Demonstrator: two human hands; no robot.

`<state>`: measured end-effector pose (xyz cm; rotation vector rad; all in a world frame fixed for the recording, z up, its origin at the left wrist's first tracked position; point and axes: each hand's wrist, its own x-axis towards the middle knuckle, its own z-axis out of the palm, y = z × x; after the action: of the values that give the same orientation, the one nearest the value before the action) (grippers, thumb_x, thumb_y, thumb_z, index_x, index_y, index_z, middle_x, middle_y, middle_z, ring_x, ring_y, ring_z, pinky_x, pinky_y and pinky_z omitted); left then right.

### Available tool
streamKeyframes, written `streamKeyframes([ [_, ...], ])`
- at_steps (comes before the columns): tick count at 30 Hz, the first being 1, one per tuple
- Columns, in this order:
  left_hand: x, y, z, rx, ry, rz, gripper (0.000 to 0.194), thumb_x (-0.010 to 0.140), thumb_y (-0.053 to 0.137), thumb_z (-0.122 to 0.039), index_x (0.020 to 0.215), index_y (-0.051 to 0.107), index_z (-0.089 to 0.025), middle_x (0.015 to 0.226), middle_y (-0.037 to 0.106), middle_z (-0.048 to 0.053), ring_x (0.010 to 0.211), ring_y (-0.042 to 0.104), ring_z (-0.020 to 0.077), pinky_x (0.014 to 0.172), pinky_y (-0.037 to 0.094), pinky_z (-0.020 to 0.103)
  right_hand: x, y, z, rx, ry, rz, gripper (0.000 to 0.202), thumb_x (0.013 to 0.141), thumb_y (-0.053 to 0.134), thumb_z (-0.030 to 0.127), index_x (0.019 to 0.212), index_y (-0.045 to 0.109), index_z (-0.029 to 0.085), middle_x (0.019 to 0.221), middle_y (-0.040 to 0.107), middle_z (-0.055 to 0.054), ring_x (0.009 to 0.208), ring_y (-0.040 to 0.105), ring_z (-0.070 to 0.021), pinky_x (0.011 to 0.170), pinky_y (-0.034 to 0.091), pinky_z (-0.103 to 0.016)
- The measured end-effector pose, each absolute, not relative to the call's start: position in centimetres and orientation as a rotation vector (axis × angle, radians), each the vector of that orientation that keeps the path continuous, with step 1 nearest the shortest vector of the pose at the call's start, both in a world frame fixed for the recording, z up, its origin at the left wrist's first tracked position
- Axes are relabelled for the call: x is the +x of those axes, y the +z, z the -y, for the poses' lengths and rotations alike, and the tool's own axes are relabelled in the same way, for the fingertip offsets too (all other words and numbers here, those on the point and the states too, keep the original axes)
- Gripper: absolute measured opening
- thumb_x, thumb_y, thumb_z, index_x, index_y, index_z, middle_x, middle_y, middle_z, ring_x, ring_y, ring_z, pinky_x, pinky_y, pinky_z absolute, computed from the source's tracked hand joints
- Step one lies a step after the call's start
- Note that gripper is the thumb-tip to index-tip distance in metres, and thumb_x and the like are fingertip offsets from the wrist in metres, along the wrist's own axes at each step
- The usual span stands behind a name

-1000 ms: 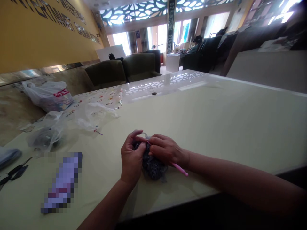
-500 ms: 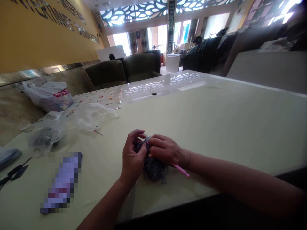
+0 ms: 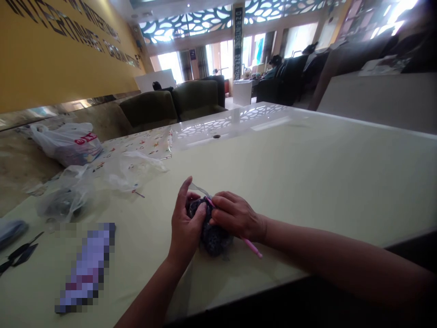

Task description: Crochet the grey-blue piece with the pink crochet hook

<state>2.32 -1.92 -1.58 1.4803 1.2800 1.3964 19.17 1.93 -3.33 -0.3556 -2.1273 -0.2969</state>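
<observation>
My left hand pinches a dark grey crocheted piece between thumb and fingers, its index finger raised. A strand of sheer grey yarn runs from that finger to the work. In my right hand is a pink crochet hook, its tip at the top of the piece and its handle end sticking out below the palm. The lower part of the piece hangs down near the table surface. Fingers hide part of the stitches.
To the left lie black-handled scissors, a pixelated purple item and a clear plastic bag with something dark inside. A white carrier bag stands farther back. A small pin-like item lies on the table. Chairs stand beyond.
My left index finger has lifted and straightened, drawing the yarn strand up taut. The hook and right hand have shifted slightly left. The view has tilted a little.
</observation>
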Motion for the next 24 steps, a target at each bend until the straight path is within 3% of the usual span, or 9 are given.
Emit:
streamKeyframes([
  [3,2.3,-1.2,1.9,1.476,1.333,-1.335,0.072,0.087,0.064,-0.025,0.153,0.035,-0.036,0.090,0.062,-0.003,0.081,0.058,0.0112,0.085,0.046,0.026,19.2,-3.3,-2.1,-0.356,-0.282,2.138,0.036,0.104,0.041,0.029,0.073,0.054,0.017,0.082,0.054,-0.007,0.080,0.048,-0.0178,0.073,0.046,-0.031],
  [7,2.3,-1.1,1.7,1.399,1.388,-1.289,0.074,0.084,0.068,-0.024,0.152,0.039,-0.031,0.092,0.067,-0.002,0.081,0.060,0.0113,0.080,0.047,0.024,19.2,-3.3,-2.1,-0.342,-0.243,2.159,0.038,0.105,0.039,0.029,0.071,0.053,0.017,0.079,0.053,-0.006,0.079,0.047,-0.0171,0.072,0.045,-0.030],
  [24,2.6,-2.6,1.8,1.543,1.561,-1.359,0.047,0.084,0.068,-0.021,0.130,0.065,-0.028,0.096,0.075,-0.001,0.091,0.068,0.0138,0.090,0.053,0.028,18.9,-3.4,-2.2,-0.336,-0.185,2.161,0.038,0.105,0.039,0.027,0.068,0.046,0.018,0.077,0.050,-0.004,0.073,0.042,-0.0157,0.067,0.042,-0.028],
])
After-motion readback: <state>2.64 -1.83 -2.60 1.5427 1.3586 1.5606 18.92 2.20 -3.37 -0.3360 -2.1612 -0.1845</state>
